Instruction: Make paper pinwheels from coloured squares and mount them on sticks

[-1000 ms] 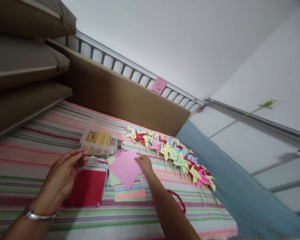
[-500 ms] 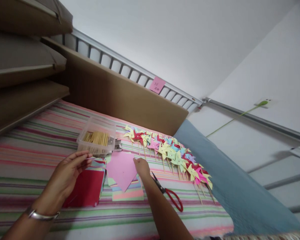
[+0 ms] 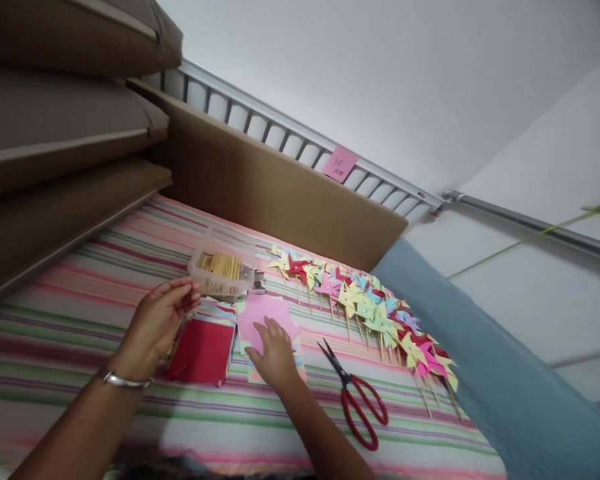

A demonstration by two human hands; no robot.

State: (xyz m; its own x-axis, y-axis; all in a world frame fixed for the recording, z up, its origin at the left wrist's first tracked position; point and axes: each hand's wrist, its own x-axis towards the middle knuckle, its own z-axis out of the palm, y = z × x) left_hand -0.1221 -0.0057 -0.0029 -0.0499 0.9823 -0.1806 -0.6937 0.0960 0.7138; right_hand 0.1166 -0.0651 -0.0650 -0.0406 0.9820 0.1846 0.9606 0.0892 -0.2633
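Note:
My left hand (image 3: 155,323) is raised at the left, near the front of a clear plastic box (image 3: 243,252). Its thumb and fingertips are pinched together; whatever they hold is too small to make out. Spread fingers of my right hand (image 3: 276,352) lie on a pink paper sheet (image 3: 260,310) that rests over other pastel sheets. Between the hands is a pile of paper squares with a red square (image 3: 203,353) on top. To the right of my right hand lie red-handled scissors (image 3: 351,381), blades slightly apart.
Thin wooden sticks (image 3: 221,265) fill part of the box. Rows of paper pinwheels (image 3: 350,299) on sticks lie at the right on the striped cloth (image 3: 130,280). A brown board (image 3: 280,193) stands along the back, with brown padded panels (image 3: 70,133) at the left.
My view has shifted, so everything sits further right or lower. My right hand has gone from pinching the pink sheet's edge to lying open on it. My left hand stays pinched.

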